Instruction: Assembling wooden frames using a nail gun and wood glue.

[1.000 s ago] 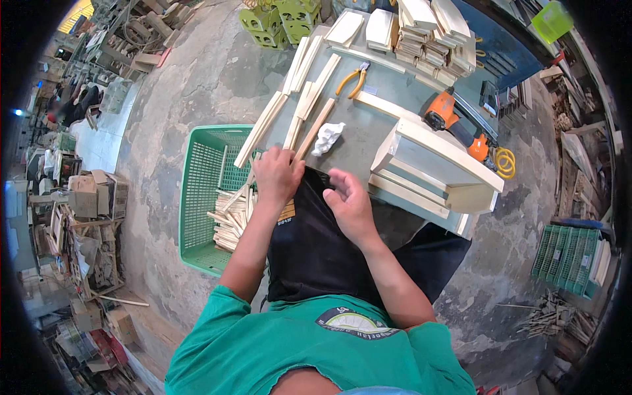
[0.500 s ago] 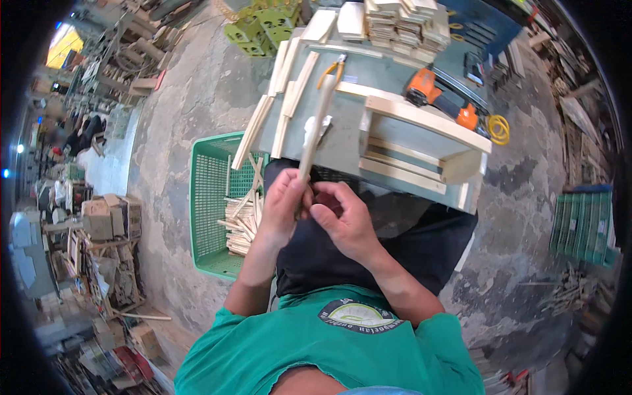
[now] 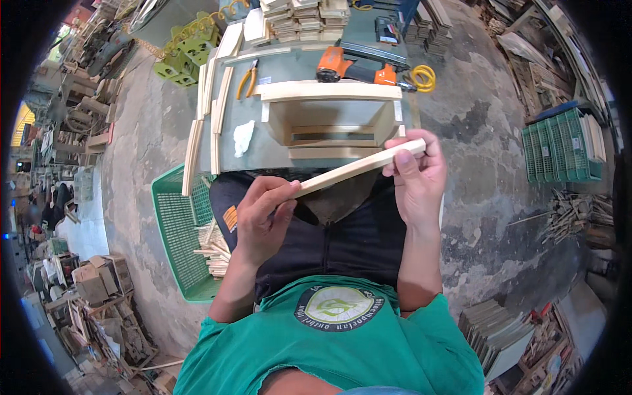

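Note:
A pale wooden strip (image 3: 355,167) is held slanting above my lap, its right end higher in the picture. My left hand (image 3: 262,214) pinches its left end between thumb and fingers. Around the right end my right hand (image 3: 417,172) is closed, thumb on the near side. Just beyond the strip, a wooden box frame (image 3: 329,92) stands on the grey worktable (image 3: 178,197) with its open side toward me. An orange nail gun (image 3: 342,68) lies behind the frame. Orange-handled pliers (image 3: 248,79) and a crumpled white piece (image 3: 243,138) rest to the frame's left.
Wooden strips (image 3: 195,148) line the table's left edge, and stacked boards (image 3: 306,23) stand at the back. A green basket (image 3: 172,243) of wood pieces sits on the floor at my left. A coiled yellow hose (image 3: 422,78) lies by the nail gun.
The strip has swung from pointing away from me to lying across my lap. My right hand has moved right onto its far end. The view has shifted, bringing the frame in front of me.

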`<state>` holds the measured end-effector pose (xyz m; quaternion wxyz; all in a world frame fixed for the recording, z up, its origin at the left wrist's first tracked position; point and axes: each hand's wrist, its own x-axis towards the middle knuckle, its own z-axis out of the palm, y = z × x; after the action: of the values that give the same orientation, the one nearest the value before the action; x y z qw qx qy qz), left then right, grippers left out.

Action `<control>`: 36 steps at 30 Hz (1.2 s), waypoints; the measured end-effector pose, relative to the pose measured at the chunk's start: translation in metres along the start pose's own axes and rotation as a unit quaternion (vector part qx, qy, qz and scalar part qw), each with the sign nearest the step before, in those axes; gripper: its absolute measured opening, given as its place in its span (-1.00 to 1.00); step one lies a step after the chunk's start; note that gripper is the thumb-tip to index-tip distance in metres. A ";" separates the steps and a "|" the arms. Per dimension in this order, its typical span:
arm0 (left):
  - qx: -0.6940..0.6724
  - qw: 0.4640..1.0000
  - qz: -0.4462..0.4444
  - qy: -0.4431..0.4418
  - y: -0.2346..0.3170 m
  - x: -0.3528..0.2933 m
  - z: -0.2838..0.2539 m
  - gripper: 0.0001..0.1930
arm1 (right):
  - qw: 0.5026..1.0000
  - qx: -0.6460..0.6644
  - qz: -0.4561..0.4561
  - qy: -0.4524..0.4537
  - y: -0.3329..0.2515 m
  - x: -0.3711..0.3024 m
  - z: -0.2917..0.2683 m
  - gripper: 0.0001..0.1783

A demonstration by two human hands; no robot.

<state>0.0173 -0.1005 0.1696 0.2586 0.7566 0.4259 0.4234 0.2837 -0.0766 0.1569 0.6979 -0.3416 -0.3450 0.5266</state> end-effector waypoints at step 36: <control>-0.235 0.926 -0.237 0.178 -0.053 0.088 -0.013 -0.78 | 0.909 -0.397 -0.022 0.125 -0.008 0.056 -0.010 -0.83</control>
<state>0.0082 0.0021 0.1733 0.4420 0.4632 0.5203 0.5651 0.3073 -0.0250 0.1649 0.5531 -0.6459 -0.4431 0.2838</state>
